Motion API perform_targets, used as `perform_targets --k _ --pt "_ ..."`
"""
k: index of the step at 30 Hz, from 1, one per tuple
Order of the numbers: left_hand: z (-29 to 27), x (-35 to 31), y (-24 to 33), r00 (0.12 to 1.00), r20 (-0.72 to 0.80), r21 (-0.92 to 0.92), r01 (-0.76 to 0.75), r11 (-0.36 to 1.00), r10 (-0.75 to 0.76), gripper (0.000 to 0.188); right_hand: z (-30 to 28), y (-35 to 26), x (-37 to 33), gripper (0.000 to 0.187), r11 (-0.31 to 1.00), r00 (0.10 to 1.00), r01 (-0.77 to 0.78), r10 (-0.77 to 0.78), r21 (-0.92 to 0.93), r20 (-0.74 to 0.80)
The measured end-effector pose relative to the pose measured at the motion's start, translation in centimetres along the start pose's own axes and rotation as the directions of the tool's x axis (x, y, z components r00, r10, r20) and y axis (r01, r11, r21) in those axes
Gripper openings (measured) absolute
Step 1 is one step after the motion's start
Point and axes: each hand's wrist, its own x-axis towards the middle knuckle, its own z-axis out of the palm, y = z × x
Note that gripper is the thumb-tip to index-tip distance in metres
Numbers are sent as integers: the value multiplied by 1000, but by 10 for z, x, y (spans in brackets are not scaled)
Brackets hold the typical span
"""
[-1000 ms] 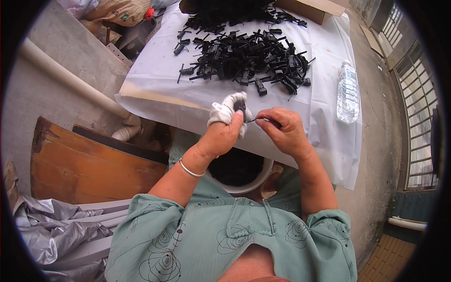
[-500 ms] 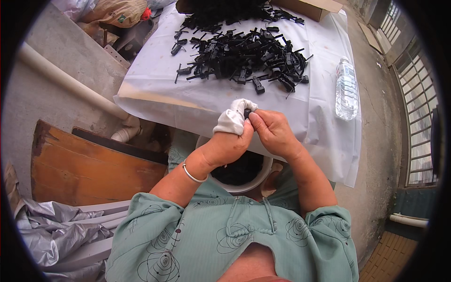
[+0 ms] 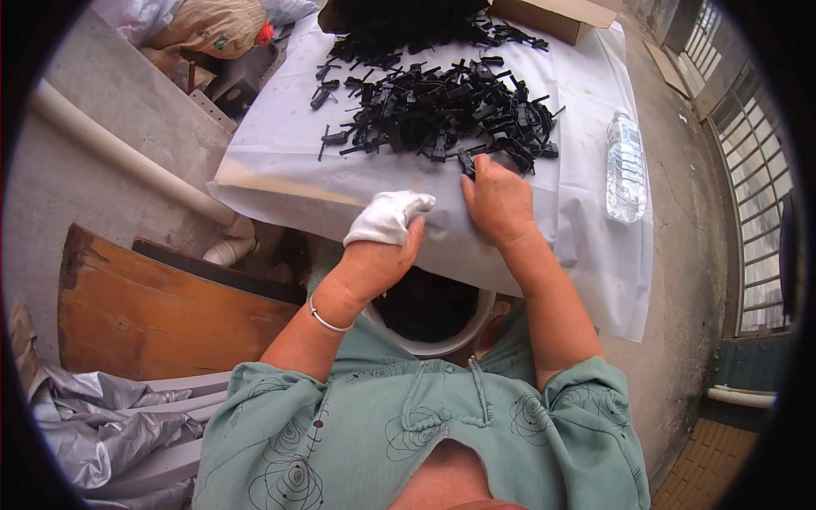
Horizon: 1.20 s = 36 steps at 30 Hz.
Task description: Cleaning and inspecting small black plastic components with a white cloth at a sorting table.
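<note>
Small black plastic parts with thin stems lie in a heap (image 3: 442, 106) on the white-covered table. My right hand (image 3: 501, 200) reaches to the near edge of this heap, its thumb and forefinger closed on one black plastic part (image 3: 467, 161). Lower and to the left, my left hand (image 3: 378, 246) hovers over the table's front edge. A white cloth glove (image 3: 387, 217) covers its fingers, which stretch forward with the thumb apart; nothing shows between them. Below both hands, a white bucket (image 3: 438, 348) holds a dark mass of black pieces.
A clear plastic bottle (image 3: 626, 170) stands on the table's right side. At the far edge are a cardboard box (image 3: 557, 15) and a larger dark pile (image 3: 404, 25). Left of the table are a pale pipe (image 3: 127, 157), a wooden board (image 3: 178, 310) and silver sheeting (image 3: 93, 425).
My hands, together over the table edge before, have parted. The right moved forward to the heap and pinches a part; the left drew back leftward, and the dark piece between them is gone from view.
</note>
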Motion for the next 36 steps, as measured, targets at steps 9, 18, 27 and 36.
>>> perform_targets --k 9,18,27,36 --pt "11 7 -7 680 667 -745 608 -275 -305 26 -38 6 -42 29 717 976 175 -217 675 -23" --pt "13 16 20 762 575 -817 552 -167 -297 15 -37 10 -41 39 638 876 453 -448 622 -178" --pt "35 2 20 948 18 -789 209 578 -318 20 -37 -18 -56 27 606 859 508 -410 612 -308" --pt "21 -2 34 919 232 -848 351 396 -318 27 -22 -9 -47 18 635 996 87 -76 768 -50"
